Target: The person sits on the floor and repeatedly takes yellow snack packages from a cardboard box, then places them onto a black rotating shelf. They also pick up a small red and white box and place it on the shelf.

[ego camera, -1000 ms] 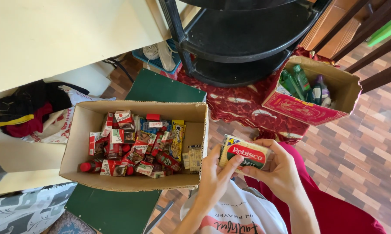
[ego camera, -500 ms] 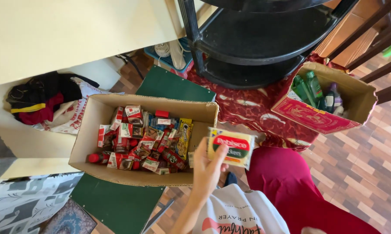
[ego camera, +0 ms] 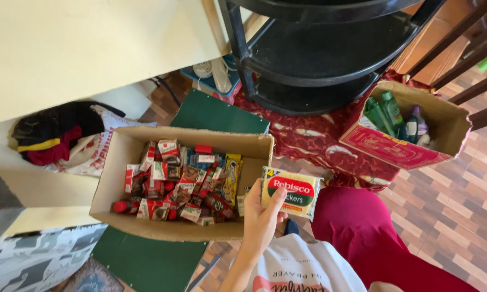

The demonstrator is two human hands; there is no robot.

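Glossy, probably plastic-wrapped cracker pack [ego camera: 290, 192]; matt cardboard box [ego camera: 119, 162]; glossy black shelf [ego camera: 319, 54].

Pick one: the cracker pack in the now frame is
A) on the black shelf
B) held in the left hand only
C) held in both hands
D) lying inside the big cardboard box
B: the left hand alone grips the cracker pack, just outside the cardboard box; the right hand is out of view.

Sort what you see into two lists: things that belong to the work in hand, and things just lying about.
In hand:
left hand
pale yellow cracker pack, held by that hand
open cardboard box of small packets, beside it

Lying about:
red-sided box of bottles
black shelf rack
heap of clothes
green board
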